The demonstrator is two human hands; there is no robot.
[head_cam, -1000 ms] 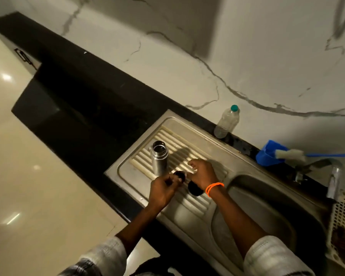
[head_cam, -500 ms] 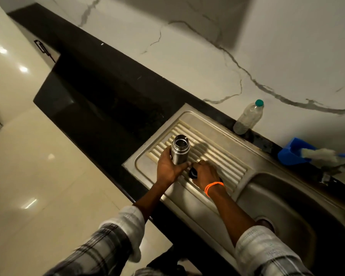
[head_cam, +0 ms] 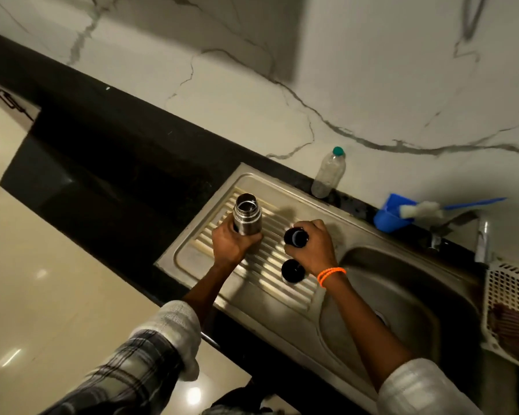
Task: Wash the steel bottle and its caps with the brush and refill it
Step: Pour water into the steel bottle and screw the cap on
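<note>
An open steel bottle point(head_cam: 247, 217) stands upright over the ribbed drainboard point(head_cam: 270, 265) of the steel sink. My left hand point(head_cam: 232, 245) grips its lower body. My right hand point(head_cam: 313, 245) holds a black cap point(head_cam: 294, 237) just right of the bottle. A second black cap point(head_cam: 292, 271) lies on the drainboard below that hand. The bottle brush point(head_cam: 423, 209), white-headed with a blue handle, rests in a blue cup point(head_cam: 387, 218) by the wall.
The sink basin point(head_cam: 408, 298) lies to the right, with the tap point(head_cam: 483, 238) behind it. A clear plastic bottle with a green cap point(head_cam: 328, 173) stands against the marble wall. A white perforated basket point(head_cam: 510, 310) sits at the far right. Black counter point(head_cam: 117, 163) extends left.
My right hand has lifted one black cap and moved right, uncovering the second cap on the drainboard. My left hand keeps its grip on the bottle.
</note>
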